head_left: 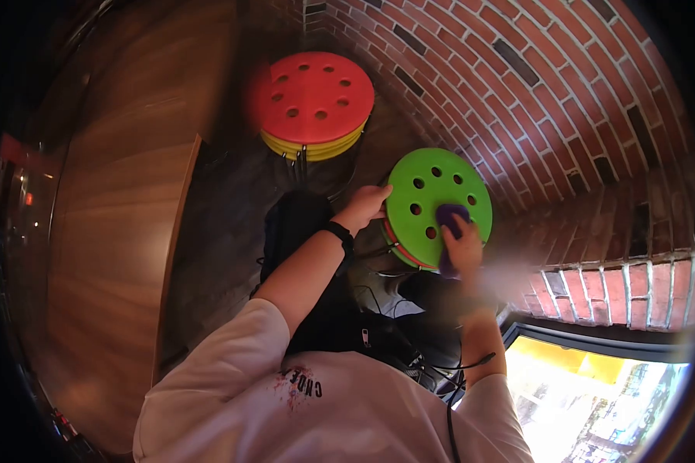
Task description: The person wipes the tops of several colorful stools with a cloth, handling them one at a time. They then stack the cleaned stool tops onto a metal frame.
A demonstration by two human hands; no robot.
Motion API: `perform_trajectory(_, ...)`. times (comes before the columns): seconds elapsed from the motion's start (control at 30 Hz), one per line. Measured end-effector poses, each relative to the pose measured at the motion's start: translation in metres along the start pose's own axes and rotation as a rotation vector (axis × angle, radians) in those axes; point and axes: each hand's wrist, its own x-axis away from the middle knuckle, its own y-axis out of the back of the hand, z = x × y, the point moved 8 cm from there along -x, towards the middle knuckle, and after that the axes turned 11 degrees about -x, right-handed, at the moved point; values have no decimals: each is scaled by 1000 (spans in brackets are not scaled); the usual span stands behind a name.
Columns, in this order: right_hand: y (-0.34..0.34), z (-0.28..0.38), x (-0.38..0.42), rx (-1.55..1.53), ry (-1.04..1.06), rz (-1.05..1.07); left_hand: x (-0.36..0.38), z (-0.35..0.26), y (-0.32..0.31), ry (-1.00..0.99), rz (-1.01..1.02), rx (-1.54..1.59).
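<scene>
Your left hand point(365, 207) grasps the green round top's point(434, 193) rim; hold it steady; your right fingers clench the purple cloth point(451, 213) on its right side; press evenly around the holes; count 2 stacks, 1 red top point(316, 92) with 8 holes, 1 green with 6 visible, 1 cloth.

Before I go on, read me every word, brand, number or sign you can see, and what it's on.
Shirt: a short line of black lettering, upside down and distorted; no sure reading.
Window: patterned shapes beyond it, too blurred to tell whether they include text.
Green seat and red seat: no text visible.
</scene>
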Motion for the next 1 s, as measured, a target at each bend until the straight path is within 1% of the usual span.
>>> perform_trajectory(0.07, 19, -38, -5, 33, -103, -53, -1, 0, 2, -7, 6, 3)
perform_trajectory(0.13, 43, -69, -2, 49, -246, -199, -1, 2, -2, 5, 16, 6)
perform_trajectory(0.2, 42, -128, -6, -69, -346, -194, 1, -1, -2, 18, 10, 10)
perform_trajectory(0.23, 44, -137, -7, -132, -392, -191, 5, -3, -2, 25, -14, 3)
perform_trajectory(0.27, 39, -152, -4, -343, -523, -142, 8, -7, -4, 26, -10, 2)
perform_trajectory(0.33, 29, -136, 8, -780, -775, -36, 10, -9, -3, 26, -8, -6)
perform_trajectory(0.43, 0, -141, 18, -1453, -905, 17, 15, -18, -7, 57, 56, 92)
perform_trajectory(0.47, -1, -143, 19, -1522, -874, 46, 17, -20, -10, 66, 56, 77)
perform_trajectory(0.53, 4, -127, 16, -1664, -798, 101, 17, -29, -14, 76, 58, 42)
perform_trajectory(0.63, 32, -114, 14, -1703, -690, 118, 31, -57, -23, 43, 76, 22)
perform_trajectory(0.73, 69, -111, 3, -1698, -602, 92, 50, -108, -40, -59, 145, -53)
perform_trajectory(0.83, 129, -91, -9, -1620, -511, -10, 76, -172, -70, -138, 219, -22)
perform_trajectory(0.87, 156, -71, -14, -1601, -450, -29, 84, -191, -78, -165, 236, 1)
perform_trajectory(0.9, 177, -74, -25, -1587, -410, 10, 88, -210, -87, -206, 264, 48)
perform_trajectory(0.97, 210, -32, -38, -1584, -344, 104, 93, -243, -101, -289, 296, 92)
perform_trajectory(1.0, 231, 7, -37, -1590, -316, 146, 94, -259, -107, -330, 311, 90)
